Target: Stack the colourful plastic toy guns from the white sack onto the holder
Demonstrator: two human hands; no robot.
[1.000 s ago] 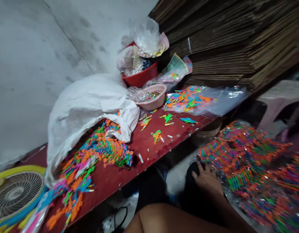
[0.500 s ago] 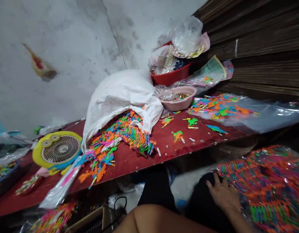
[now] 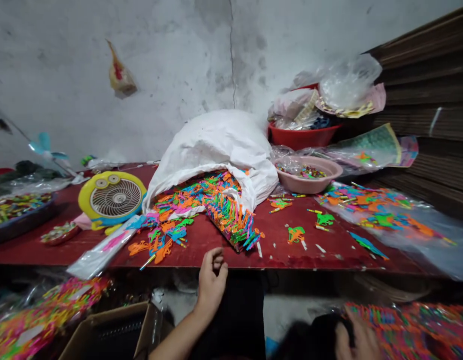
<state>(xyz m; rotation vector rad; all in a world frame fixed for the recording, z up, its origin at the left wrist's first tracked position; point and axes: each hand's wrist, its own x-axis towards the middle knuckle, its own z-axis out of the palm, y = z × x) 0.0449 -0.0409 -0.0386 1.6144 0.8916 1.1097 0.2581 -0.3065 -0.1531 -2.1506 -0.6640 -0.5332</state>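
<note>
At the front edge of the red table (image 3: 201,245), my left hand (image 3: 212,280) has loosely curled fingers, the thumb apart from them and nothing visible between. Just beyond it lies a packed row of small coloured plastic toys (image 3: 235,220), some shaped like pistols. These spill from the mouth of a big white sack (image 3: 216,135). Low on the right, my right hand (image 3: 361,340) is smeared by motion beside my dark-clothed knee. It is nearest the clear-wrapped bundles of coloured toys (image 3: 415,325); whether it grips anything is unclear.
A yellow fan (image 3: 116,197) stands left of the sack. To the right are a pink basin (image 3: 310,182), a red basin (image 3: 302,137) and loose toys on a plastic bag (image 3: 415,240). Stacked cardboard (image 3: 434,95) rises far right. Below the table sits an open carton (image 3: 92,325).
My left hand has come into view and reached the table edge. My right hand, spread on my knee before, has shifted and blurred. The view has turned left and levelled.
</note>
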